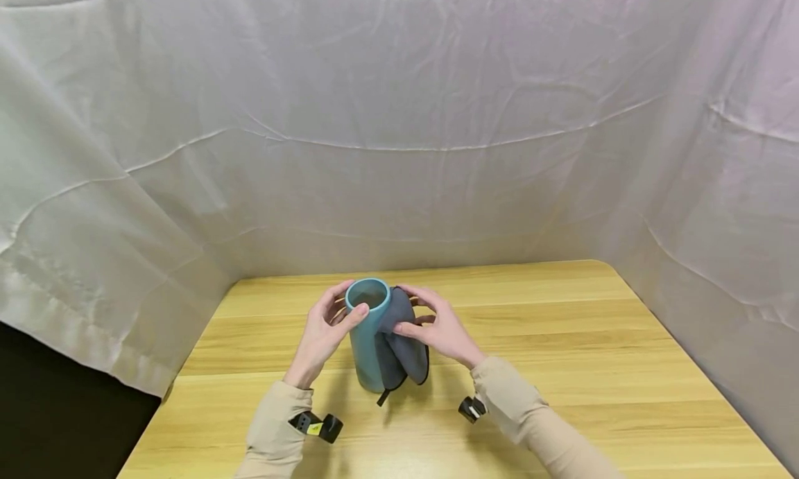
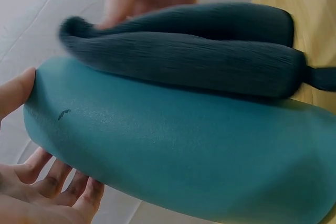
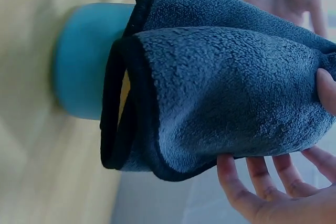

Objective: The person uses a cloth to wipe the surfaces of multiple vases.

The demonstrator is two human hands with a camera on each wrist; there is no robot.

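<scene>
A tall teal cup [image 1: 367, 340] is stood upright on the wooden table [image 1: 562, 368], roughly midway between the left and right edges and nearer the far edge than the near one. It is steadied by the left hand [image 1: 324, 333], whose thumb is laid against the rim and whose fingers are curved round the far side; the cup is gripped by this hand. A dark grey cloth [image 1: 402, 344] with black edging is draped down the cup's right side, its folded upper part being pinched against the cup wall by the thumb and fingers of the right hand [image 1: 440, 326]. In the right wrist view the cloth [image 3: 231, 87] is seen hanging in loose folds over the teal cup [image 3: 84, 61]. A small black loop is seen hanging from the cloth's lower end, just above the table.
</scene>
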